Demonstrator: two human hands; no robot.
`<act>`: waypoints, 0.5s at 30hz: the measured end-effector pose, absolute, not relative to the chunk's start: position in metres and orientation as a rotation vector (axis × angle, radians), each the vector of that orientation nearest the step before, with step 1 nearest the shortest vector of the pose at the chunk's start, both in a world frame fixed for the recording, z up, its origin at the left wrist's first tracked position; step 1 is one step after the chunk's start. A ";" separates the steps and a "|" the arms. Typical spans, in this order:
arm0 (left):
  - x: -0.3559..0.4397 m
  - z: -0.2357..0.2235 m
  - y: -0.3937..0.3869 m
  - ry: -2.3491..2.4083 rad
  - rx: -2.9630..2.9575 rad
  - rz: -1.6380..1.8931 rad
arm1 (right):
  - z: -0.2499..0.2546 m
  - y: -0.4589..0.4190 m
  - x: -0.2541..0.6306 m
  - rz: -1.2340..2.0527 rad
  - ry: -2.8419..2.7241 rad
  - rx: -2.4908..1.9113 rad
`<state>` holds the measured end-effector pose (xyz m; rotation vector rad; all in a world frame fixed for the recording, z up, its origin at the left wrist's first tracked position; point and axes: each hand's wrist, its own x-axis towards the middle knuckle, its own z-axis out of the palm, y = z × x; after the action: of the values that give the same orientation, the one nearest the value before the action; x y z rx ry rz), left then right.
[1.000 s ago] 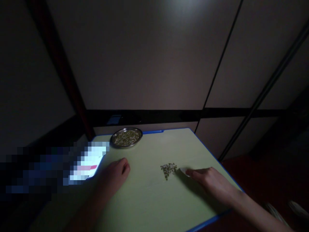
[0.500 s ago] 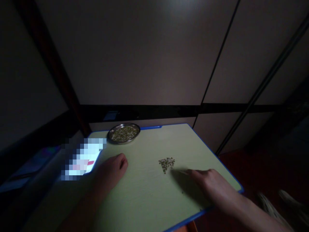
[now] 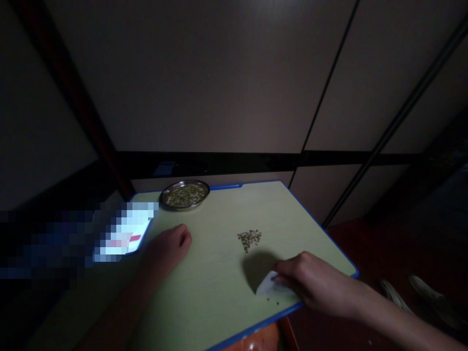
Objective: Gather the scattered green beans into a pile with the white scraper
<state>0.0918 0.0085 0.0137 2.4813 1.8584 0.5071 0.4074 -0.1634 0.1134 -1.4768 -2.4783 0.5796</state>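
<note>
My right hand pinches a thin white card-like piece near the front right edge of the table; whether it is paper or plastic I cannot tell. A couple of dark specks lie just below its edge. Beyond this hand, a small heap of greenish beans or sprouts is spread on the tabletop. My left hand rests on the table as a loose fist, with nothing visible in it. Behind it stands a round metal plate filled with similar greenish pieces.
The pale green table has a blue rim. A lit, blurred screen lies at its left. Dark-seamed cabinet panels rise behind. An orange object shows under the front edge, and shoes stand on the red floor at right.
My right hand has moved back toward the front edge and turned, so the white piece now shows its flat face. The left hand stays a fist. The view has shifted slightly.
</note>
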 end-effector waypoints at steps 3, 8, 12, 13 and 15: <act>0.091 0.013 0.010 1.832 2.492 0.510 | 0.114 -0.145 0.407 0.645 -2.532 -1.365; 0.090 0.012 0.012 1.828 2.464 0.513 | 0.113 -0.121 0.403 0.775 -2.627 -1.170; 0.090 0.013 0.012 1.815 2.432 0.517 | 0.112 -0.110 0.415 0.904 -2.603 -1.194; 0.090 0.013 0.011 1.811 2.431 0.518 | 0.111 -0.109 0.421 0.943 -2.573 -1.224; 0.090 0.013 0.011 1.808 2.436 0.526 | 0.106 -0.107 0.435 1.019 -2.495 -1.295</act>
<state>0.0896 0.0108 0.0135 2.4363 1.8084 0.5256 0.4354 -0.1072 0.1060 -1.2955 -2.4946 1.0193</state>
